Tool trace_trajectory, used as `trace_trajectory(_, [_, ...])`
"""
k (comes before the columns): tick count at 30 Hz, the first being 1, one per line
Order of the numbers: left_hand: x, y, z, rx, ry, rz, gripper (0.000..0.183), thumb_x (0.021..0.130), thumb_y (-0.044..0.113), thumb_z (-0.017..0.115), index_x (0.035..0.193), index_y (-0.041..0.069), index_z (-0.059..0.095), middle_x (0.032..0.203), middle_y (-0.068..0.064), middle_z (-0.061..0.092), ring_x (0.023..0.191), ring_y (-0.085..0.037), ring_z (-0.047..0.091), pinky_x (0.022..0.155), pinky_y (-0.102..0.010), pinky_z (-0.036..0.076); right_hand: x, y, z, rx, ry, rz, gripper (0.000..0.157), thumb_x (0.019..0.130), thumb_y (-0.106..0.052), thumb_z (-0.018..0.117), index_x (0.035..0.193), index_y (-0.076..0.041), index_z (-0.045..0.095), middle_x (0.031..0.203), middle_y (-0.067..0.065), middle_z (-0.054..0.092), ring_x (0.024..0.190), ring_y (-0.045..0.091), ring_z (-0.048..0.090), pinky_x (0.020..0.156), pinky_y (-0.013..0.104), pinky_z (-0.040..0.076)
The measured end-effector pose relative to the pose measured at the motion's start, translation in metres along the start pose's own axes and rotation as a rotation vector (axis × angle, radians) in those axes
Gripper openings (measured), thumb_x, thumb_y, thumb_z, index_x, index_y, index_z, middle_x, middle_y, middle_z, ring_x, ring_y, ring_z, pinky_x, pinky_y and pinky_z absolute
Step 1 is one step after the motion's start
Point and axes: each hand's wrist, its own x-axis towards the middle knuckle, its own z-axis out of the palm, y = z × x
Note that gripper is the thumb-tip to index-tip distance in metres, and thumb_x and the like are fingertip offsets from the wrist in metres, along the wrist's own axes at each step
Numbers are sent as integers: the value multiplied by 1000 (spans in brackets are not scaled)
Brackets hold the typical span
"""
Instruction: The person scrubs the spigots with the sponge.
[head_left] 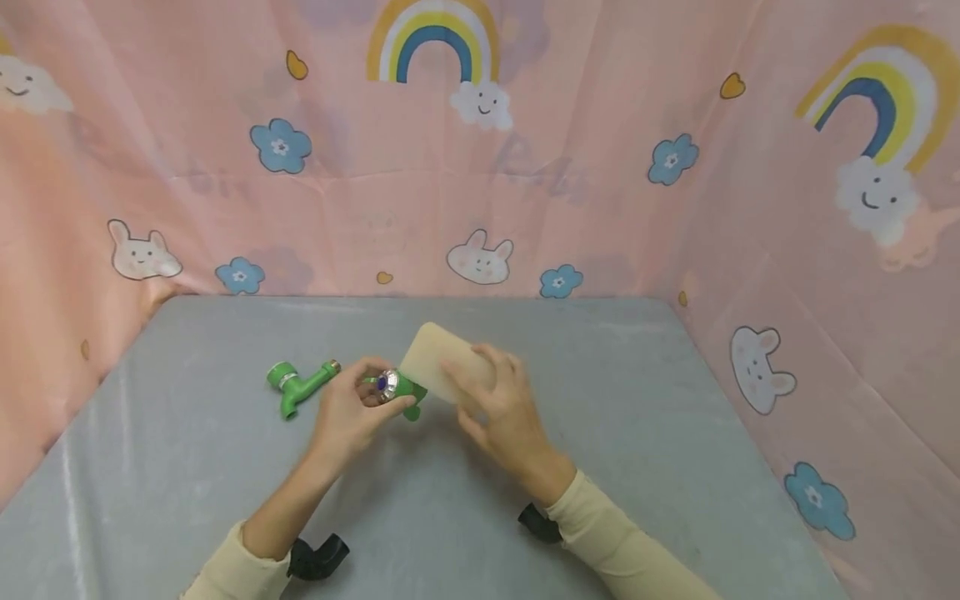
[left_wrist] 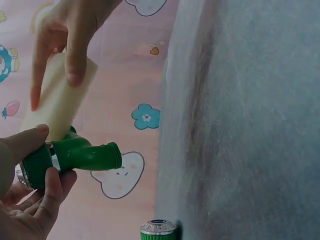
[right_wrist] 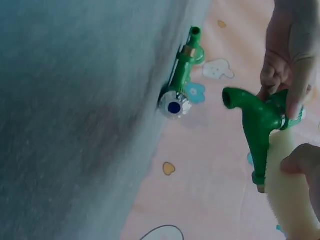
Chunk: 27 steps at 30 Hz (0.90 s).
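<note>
My left hand grips a green plastic water tap by its ribbed, silver-capped knob end, thumb on one side and fingers on the other. In the left wrist view the tap's spout points away from that hand. A cream rectangular sponge is pinched between the thumb and fingers of my right hand. From the right wrist, the sponge lies right along the tap's body. The sponge hides part of the tap in the head view.
A second green tap with a silver-ringed knob lies on the grey-covered table, left of my left hand. Black curved pieces show beside both sleeves. Pink patterned cloth hangs behind the table and along its sides.
</note>
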Motion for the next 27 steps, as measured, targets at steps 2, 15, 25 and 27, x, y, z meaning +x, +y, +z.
trace_trajectory(2, [-1,2,1,43,2,44,39,77,7,87,110,7,66,97,-14,72,75,-13,69,62,-19,53,0,1,0,-23,12,22,68,69,-10,91,131,-18,68,130,23,55,111,38,50,85,47,52])
trace_trajectory(15, [-4,2,3,242,43,198,47,76,5,87,119,3,69,95,-12,71,70,-13,61,61,-20,50,10,33,-21,158,38,392,52,81,-12,76,133,-14,67,134,25,52,114,43,49,87,55,48])
trace_trajectory(25, [-6,-4,9,344,88,312,49,71,0,89,115,3,68,96,-11,70,75,-18,62,64,-27,55,4,3,-15,273,-165,220,58,85,-18,76,141,-19,61,135,24,54,118,40,55,84,49,56])
trace_trajectory(27, [-5,-3,9,338,95,319,48,72,-2,88,115,3,68,98,-11,70,77,-18,64,66,-28,57,4,1,-13,259,-179,239,58,85,-18,77,140,-20,61,135,24,53,118,40,55,82,48,57])
